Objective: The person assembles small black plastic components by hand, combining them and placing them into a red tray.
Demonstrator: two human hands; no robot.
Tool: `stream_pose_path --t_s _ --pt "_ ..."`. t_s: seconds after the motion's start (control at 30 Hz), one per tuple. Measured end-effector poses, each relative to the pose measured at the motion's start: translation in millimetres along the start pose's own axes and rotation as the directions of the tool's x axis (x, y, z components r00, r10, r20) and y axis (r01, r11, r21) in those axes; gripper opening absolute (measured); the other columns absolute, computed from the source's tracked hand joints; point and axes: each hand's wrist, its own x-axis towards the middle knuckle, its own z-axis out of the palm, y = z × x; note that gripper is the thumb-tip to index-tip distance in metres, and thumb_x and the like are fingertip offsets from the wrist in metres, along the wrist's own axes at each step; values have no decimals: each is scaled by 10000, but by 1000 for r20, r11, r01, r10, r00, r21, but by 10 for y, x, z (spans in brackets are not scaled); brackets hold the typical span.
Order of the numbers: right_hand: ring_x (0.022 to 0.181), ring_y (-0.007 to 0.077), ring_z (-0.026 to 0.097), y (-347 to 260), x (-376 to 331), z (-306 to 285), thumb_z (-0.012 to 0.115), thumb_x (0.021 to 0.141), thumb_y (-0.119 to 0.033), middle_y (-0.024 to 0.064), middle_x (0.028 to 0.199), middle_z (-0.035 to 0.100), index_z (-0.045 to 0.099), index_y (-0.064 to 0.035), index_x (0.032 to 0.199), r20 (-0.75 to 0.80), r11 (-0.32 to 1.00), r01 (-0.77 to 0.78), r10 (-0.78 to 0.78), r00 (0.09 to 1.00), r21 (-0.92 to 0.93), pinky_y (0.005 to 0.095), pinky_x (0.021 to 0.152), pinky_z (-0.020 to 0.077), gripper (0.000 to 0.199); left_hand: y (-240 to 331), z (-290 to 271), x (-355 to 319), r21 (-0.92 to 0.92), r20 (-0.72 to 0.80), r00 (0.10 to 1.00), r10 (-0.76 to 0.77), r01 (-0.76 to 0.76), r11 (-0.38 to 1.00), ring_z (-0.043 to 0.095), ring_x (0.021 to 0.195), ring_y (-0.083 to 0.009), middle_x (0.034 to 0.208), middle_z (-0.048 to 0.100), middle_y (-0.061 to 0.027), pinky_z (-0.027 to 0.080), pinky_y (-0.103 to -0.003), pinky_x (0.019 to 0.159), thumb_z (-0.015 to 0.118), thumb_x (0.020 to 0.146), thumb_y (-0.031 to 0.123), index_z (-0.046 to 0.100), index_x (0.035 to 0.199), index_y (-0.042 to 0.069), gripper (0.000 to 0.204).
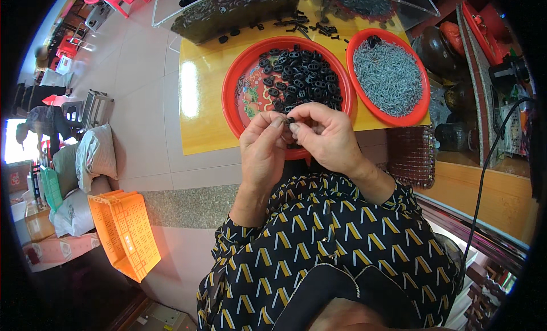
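Note:
My left hand (pixel 263 142) and my right hand (pixel 329 137) meet over the near rim of a round red tray (pixel 228 94). Thumbs and forefingers of both pinch a small black plastic piece (pixel 289 121) between them. The fingertips cover much of it, so its full shape is hidden. In the tray lies a heap of black oval plastic pieces with two holes (pixel 310 74), with a few scattered on the patterned bottom at left. To the right, a second red tray (pixel 425 94) holds a pile of small silvery screws (pixel 390 74), with a black piece at its far edge.
Both trays rest on a yellow table (pixel 196 123). Behind them stand clear plastic bins (pixel 239 15) of black parts, with loose black pieces (pixel 325 30) before them. An orange crate (pixel 128 234) sits on the floor at left. A black cable (pixel 484 171) hangs at right, beside shelves.

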Motion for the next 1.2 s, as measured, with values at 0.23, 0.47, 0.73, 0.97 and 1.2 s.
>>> stream_pose_path --t_s 0.23,0.47,0.73,0.97,1.2 --pt "676 74 580 -155 3 5 536 808 2 45 789 592 561 36 924 -8 917 -305 318 948 257 196 599 501 124 -21 -17 -17 -20 13 999 -35 35 999 531 708 -129 799 554 -62 439 -257 656 468 852 49 505 872 -10 72" --pt "658 67 578 -125 3 16 549 801 -6 37 783 588 563 31 915 -28 932 -288 302 953 221 191 588 501 122 -36 -68 -14 -29 50 998 -31 33 999 531 739 -140 821 559 -66 433 -268 681 466 854 56 506 887 -4 79" --pt "647 60 573 -93 2 18 556 794 -7 29 769 583 565 21 889 -43 953 -252 262 964 168 187 576 498 99 -41 -44 -7 -10 26 999 -20 20 1000 532 727 -133 811 553 -59 440 -266 673 460 860 52 504 877 -8 76" --pt "628 50 560 -99 8 14 561 791 -5 19 753 577 563 15 874 -49 952 -269 278 959 148 176 557 482 85 -45 -34 -10 -18 50 999 -21 22 1000 543 741 -143 824 563 -68 441 -276 683 459 863 54 503 875 -8 77" --pt "616 41 550 -12 -12 22 555 795 -3 8 728 570 564 8 843 -69 960 -249 259 963 127 168 544 472 51 -108 -59 -12 136 22 998 65 -67 988 507 709 -94 813 555 -43 412 -218 651 488 859 58 506 875 -4 67"
